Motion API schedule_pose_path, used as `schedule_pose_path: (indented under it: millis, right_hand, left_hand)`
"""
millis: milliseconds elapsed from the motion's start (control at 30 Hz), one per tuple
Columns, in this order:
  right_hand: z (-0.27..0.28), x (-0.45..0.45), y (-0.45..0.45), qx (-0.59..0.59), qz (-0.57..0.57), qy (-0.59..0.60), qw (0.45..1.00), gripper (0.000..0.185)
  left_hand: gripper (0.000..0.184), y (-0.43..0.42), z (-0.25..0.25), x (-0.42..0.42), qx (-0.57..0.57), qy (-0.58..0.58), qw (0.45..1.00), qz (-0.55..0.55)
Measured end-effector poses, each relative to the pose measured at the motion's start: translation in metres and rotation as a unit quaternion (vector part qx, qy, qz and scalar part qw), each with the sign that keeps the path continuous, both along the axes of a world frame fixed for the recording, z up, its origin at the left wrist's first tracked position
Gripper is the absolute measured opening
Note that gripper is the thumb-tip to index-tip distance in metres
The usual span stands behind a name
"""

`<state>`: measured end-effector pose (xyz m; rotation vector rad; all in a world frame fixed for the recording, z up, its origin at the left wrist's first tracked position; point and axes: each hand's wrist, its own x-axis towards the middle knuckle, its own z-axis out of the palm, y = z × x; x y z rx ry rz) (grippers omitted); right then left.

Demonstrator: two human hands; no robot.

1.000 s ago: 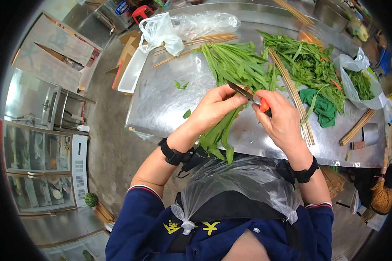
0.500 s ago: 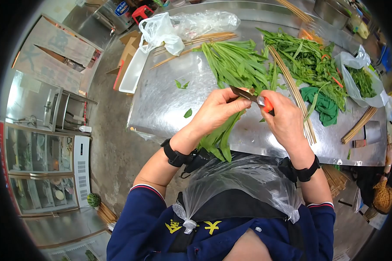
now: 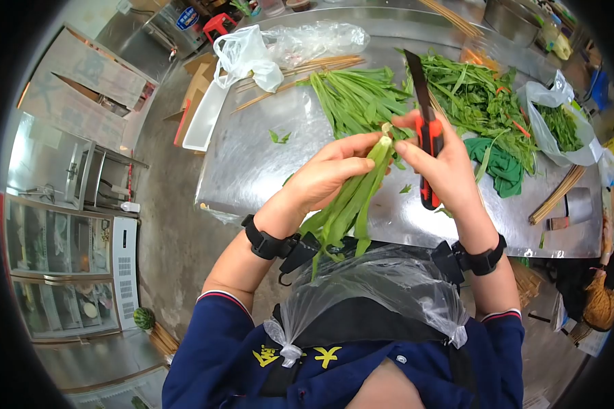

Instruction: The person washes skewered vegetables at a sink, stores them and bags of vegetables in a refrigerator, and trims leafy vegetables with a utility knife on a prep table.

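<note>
My left hand is closed round a leafy green vegetable near its pale cut stem end, its long leaves hanging toward me. In my right hand is a knife with a red and black handle, its dark blade pointing up and away. The right fingertips are close to the stem end; whether they touch it I cannot tell. Just beyond my hands lies a pile of long green leaves on the metal table. Small leaf scraps lie to the left.
Another heap of greens lies at the right, beside a green cloth and a plastic bag of greens. Bamboo sticks and a cleaver are near the right edge. A white tray stands at the left edge.
The knife has left the stem end and swung upright in my right hand. My left hand has turned the vegetable, so its pale cut end now shows.
</note>
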<state>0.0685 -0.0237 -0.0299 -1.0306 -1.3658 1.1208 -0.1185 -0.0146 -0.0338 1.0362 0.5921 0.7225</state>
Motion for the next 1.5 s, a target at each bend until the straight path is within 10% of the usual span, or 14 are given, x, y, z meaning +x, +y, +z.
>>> schedule_pose_path:
  millis: [333,467,800,867,933,1067,1500]
  right_hand:
    - [0.002,0.0,0.015,-0.114,0.113,0.081,0.984,0.029]
    - [-0.004,0.022,0.021,-0.124,0.037,0.116,0.985,0.028]
    - [-0.037,0.075,0.049,0.116,-0.35,-0.235,0.899,0.022]
    - [-0.032,0.069,0.051,0.286,-0.341,-0.329,0.833,0.025]
    - [-0.022,0.041,0.036,0.031,-0.158,-0.155,0.975,0.025]
    - [-0.002,-0.016,0.014,-0.055,0.043,0.009,0.998,0.033]
    - [-0.006,-0.027,0.023,-0.007,0.009,-0.02,1.0,0.027]
  left_hand:
    - [0.033,0.005,-0.01,-0.011,-0.049,-0.068,0.996,0.036]
    - [0.034,0.016,-0.017,-0.02,-0.052,-0.095,0.991,0.084]
    - [0.034,0.03,-0.013,-0.039,-0.081,-0.108,0.977,0.167]
    - [0.036,0.03,-0.011,-0.037,-0.063,-0.11,0.98,0.151]
    - [0.035,0.025,-0.005,-0.026,-0.061,-0.096,0.982,0.153]
    - [0.035,0.026,-0.009,-0.009,-0.031,-0.086,0.981,0.169]
    - [0.04,0.014,-0.003,-0.001,0.007,-0.062,0.993,0.105]
